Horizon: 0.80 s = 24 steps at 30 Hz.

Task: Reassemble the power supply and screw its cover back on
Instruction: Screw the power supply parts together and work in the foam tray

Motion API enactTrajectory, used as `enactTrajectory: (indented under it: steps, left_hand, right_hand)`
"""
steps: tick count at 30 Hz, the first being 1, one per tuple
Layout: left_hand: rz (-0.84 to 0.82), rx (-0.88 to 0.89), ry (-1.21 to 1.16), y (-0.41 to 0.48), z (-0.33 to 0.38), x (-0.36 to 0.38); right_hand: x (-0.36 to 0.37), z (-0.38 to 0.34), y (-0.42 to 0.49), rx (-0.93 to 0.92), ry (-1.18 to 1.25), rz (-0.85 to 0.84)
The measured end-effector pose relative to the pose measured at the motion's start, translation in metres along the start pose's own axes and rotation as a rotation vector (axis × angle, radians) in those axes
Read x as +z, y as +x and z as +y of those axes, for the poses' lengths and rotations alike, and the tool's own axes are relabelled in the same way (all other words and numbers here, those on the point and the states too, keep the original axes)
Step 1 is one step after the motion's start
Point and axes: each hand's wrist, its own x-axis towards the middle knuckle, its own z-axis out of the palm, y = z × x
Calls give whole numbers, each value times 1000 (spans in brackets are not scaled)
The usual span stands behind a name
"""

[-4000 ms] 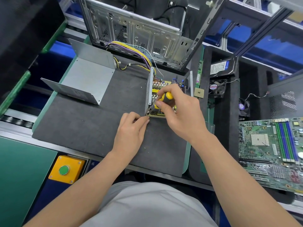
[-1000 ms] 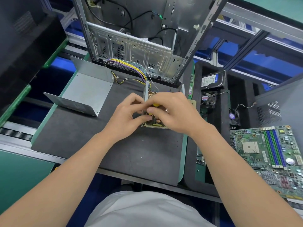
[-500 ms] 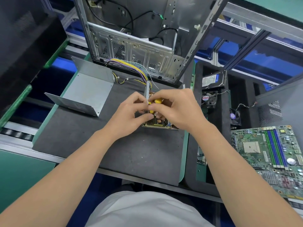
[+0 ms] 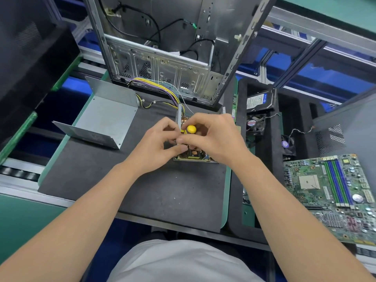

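No text, brand or number could be read. The hard drive [image 4: 269,101] carried a white label [image 4: 254,102] with a blue corner, its print too small to resolve. Each cooling fan, upper fan [image 4: 254,124] and lower fan [image 4: 286,145], bore a round hub sticker with illegible lettering. Markings on the motherboard [image 4: 325,190] were likewise unreadable.

Green counter [image 4: 20,220] under a dark mat [image 4: 162,196], roller track [image 4: 18,174] along the left edge, aluminium frame rails [image 4: 305,23] across the back, blue panels [image 4: 335,76] behind them, all evenly and brightly lit.
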Motion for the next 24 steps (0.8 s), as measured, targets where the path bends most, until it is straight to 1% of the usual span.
enactTrajectory:
  steps: [2, 4, 6, 8, 9, 10, 12, 15, 16, 17, 18, 20, 21, 22, 24]
  left_hand:
    - [6, -36, 21, 1, -1, 0]
    - [0, -54, 24, 1, -2, -1]
    - [-17, -25, 9, 0, -1, -1]
    - [-28, 4, -14, -1, -1, -1]
    - [-29, 4, -29, -1, -1, -1]
    - [-28, 4, -39, -2, -1, -2]
    - [-17, 11, -21, -2, 0, -2]
    - [-2, -33, 1, -1, 1, 0]
    - [-3, -47, 4, -1, 0, 0]
    - [-8, -47, 9, -1, 0, -1]
    - [-19, -31, 14, -2, -1, -1]
    - [-45, 13, 12, -3, -2, -1]
    - [-51, 20, 9, -3, -2, -2]
    - [-52, 21, 9, -3, -2, -2]
    - [-44, 12, 9, -2, -2, -1]
  right_hand:
    - [8, -5, 1, -2, -65, 102]
    - [11, -7, 1, -21, -74, 149]
    - [9, -5, 0, -71, -22, 85]
    - [1, -1, -4, -123, 86, -72]
    - [-4, 2, -5, -124, 140, -127]
    - [-6, 3, -5, -102, 160, -139]
    - [-4, 3, -3, -43, 109, -67]
    - [9, -1, -1, -11, -72, 125]
    - [12, -3, 0, -13, -86, 170]
    - [14, -2, 0, -25, -72, 178]
    - [13, -1, 0, -54, -40, 153]
    - [6, 1, -1, -130, 78, 3]
    - [2, 4, -2, -135, 140, -69]
    - [-1, 6, -3, -123, 196, -99]
    - [0, 5, -3, -49, 209, -48]
